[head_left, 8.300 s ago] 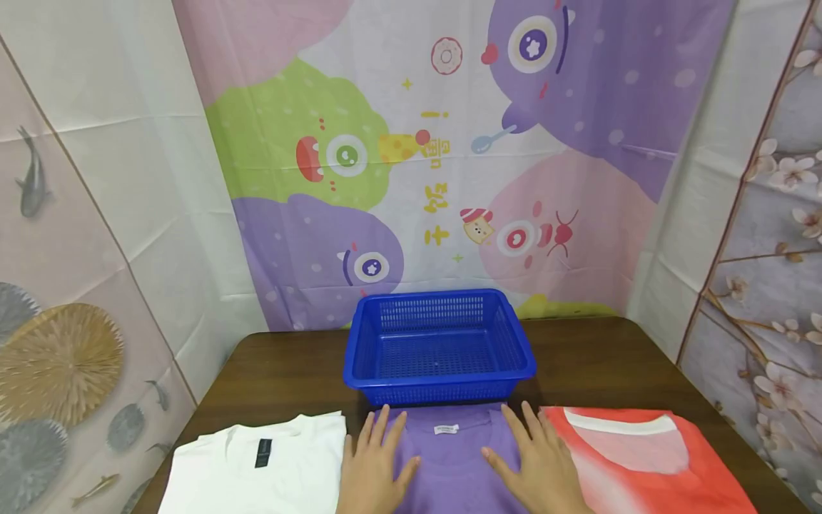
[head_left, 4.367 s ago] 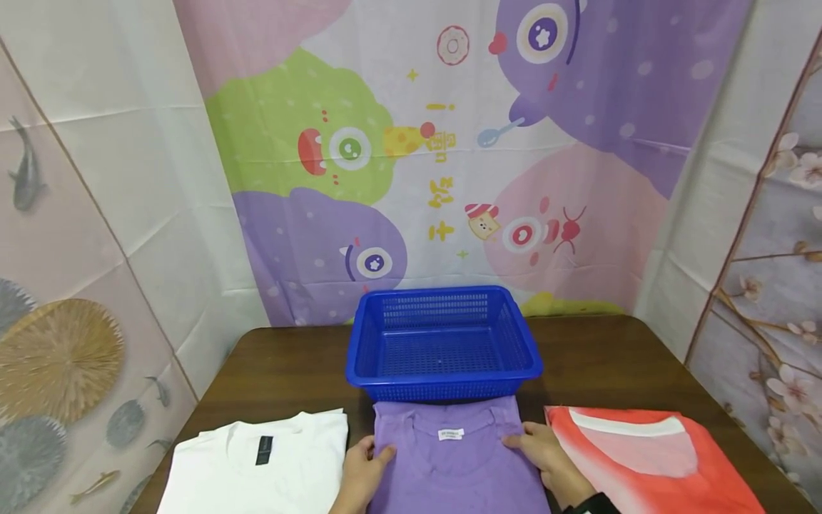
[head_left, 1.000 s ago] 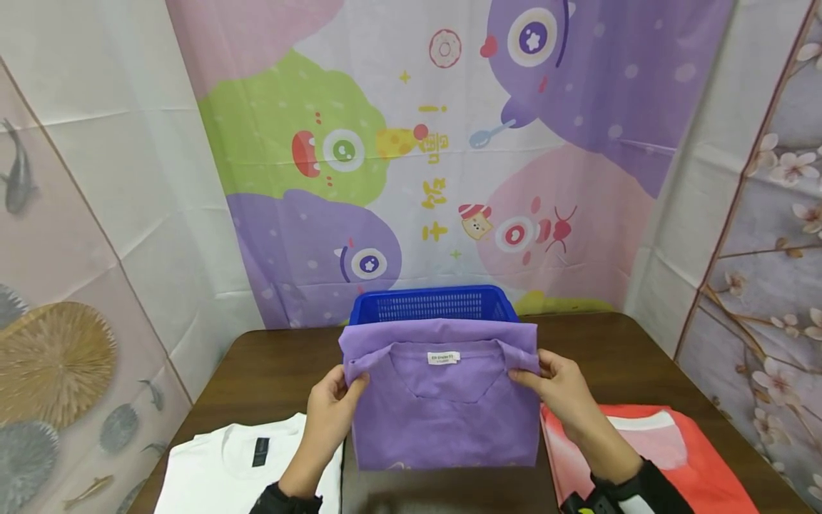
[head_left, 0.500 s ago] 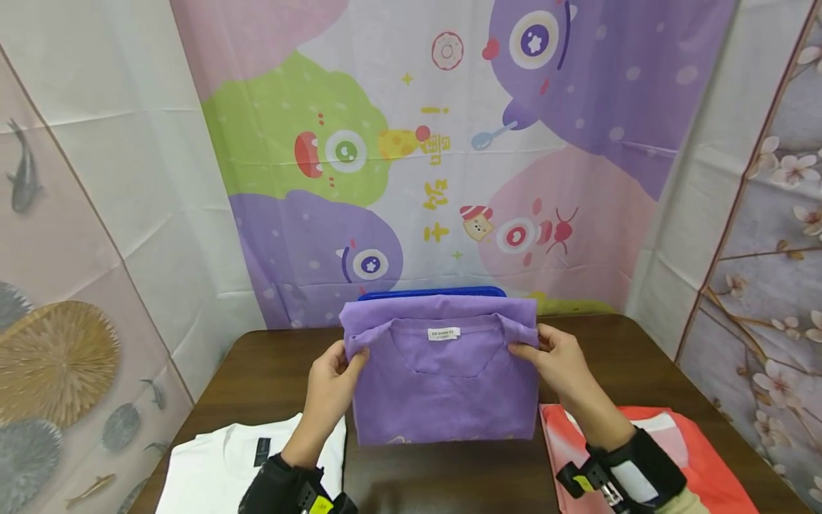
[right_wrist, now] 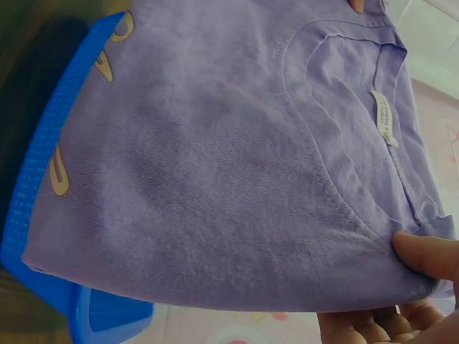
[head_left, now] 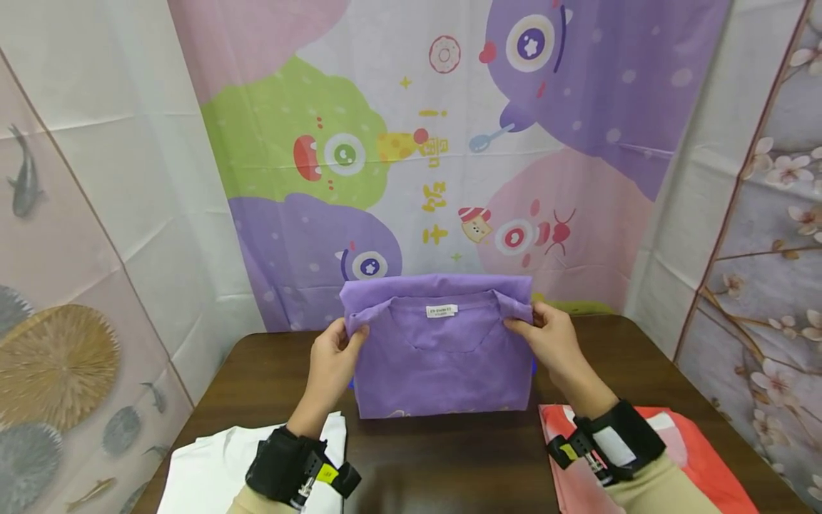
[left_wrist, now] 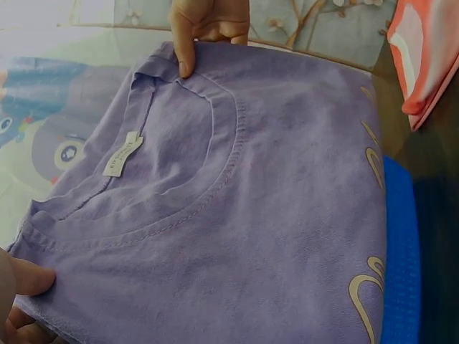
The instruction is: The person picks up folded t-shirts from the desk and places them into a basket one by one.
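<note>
A folded purple T-shirt with a white neck label hangs in the air above the table. My left hand pinches its left upper corner, thumb in front; my right hand pinches the opposite corner the same way. Behind and below the shirt is a blue plastic basket, mostly hidden in the head view. The right wrist view shows more of the basket beyond the shirt's lower edge, and the left wrist view a strip of its wall. Gold lettering shows near the shirt's bottom fold.
A folded white T-shirt lies on the brown table at the left, partly behind my left wrist. To the right lies a folded red-and-white shirt, partly under my right forearm. A cartoon-printed curtain hangs behind the table.
Flat under my open hands at first, the purple T-shirt was then gripped at both sides and lifted. Over the last second it has moved forward, covering the basket in the head view.
</note>
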Demonstrator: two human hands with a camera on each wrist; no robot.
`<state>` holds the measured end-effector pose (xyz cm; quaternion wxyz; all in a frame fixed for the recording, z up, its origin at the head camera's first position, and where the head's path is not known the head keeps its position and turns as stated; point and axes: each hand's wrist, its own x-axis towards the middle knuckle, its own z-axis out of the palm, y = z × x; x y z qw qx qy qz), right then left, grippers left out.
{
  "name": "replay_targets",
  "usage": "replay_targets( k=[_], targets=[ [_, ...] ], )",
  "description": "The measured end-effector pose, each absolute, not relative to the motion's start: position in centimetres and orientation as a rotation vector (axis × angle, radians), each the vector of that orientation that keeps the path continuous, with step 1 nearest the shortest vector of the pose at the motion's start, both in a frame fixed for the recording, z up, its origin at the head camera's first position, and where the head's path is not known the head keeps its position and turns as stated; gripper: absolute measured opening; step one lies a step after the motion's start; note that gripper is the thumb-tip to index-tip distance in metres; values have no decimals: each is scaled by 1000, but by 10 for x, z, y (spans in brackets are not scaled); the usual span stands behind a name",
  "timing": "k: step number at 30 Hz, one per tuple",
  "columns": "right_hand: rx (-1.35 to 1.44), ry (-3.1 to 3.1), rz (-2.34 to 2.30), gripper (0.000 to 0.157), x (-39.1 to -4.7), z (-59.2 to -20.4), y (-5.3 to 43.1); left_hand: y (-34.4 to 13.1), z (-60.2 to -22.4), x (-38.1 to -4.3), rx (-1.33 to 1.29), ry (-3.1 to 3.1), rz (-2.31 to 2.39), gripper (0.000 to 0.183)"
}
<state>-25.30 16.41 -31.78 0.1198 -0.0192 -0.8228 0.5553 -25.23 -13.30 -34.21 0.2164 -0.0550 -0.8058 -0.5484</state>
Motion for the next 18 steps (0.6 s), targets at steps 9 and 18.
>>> replay_targets(
  k=[9,18],
  targets=[
    [-37,-2364,1560,28,-268,-315,158,-137,-336,-265,-154,-2230,-1433,14],
    [-28,-2397,1535,33,-277,-311,157,-136,-331,-278,-150,-2232,-1371,11]
  ],
)
